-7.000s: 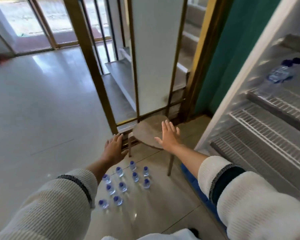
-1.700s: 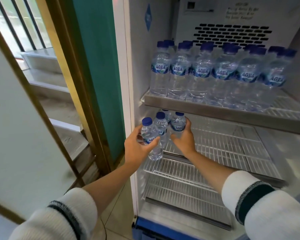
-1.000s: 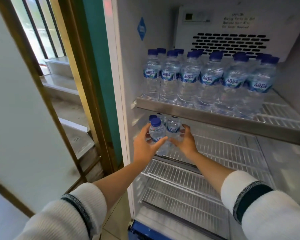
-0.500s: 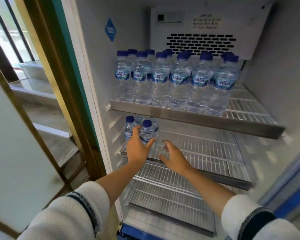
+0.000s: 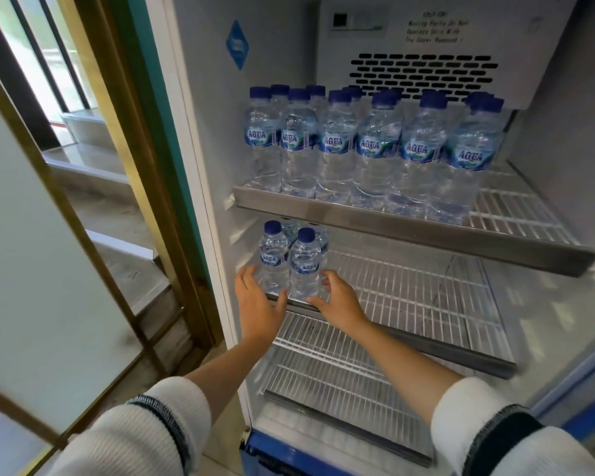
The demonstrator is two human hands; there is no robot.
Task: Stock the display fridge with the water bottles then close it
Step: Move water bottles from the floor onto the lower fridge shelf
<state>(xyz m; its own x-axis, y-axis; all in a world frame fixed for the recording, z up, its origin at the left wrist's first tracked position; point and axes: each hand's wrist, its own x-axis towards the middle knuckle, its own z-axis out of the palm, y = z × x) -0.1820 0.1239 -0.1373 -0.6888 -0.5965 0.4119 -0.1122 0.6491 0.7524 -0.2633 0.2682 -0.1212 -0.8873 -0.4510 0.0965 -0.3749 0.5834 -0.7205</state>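
Note:
The display fridge (image 5: 200, 139) stands open in front of me. Its top shelf (image 5: 392, 221) holds several blue-capped water bottles (image 5: 375, 149) in rows. At the front left of the middle wire shelf (image 5: 419, 293) stands a small cluster of water bottles (image 5: 289, 259). My left hand (image 5: 258, 304) is open just left of and below the cluster, fingers spread, holding nothing. My right hand (image 5: 337, 300) is open just to its right, fingertips near the front bottle's base.
A lower wire shelf (image 5: 340, 383) sits under the middle one. A teal wall strip and gold-framed glass partition (image 5: 93, 187) stand close on the left, with steps behind. The fridge's blue base (image 5: 272, 458) is at the bottom.
Both hands have let go of the bottles on the middle shelf and drawn back slightly toward me; the bottles now stand on their own at the shelf's front left.

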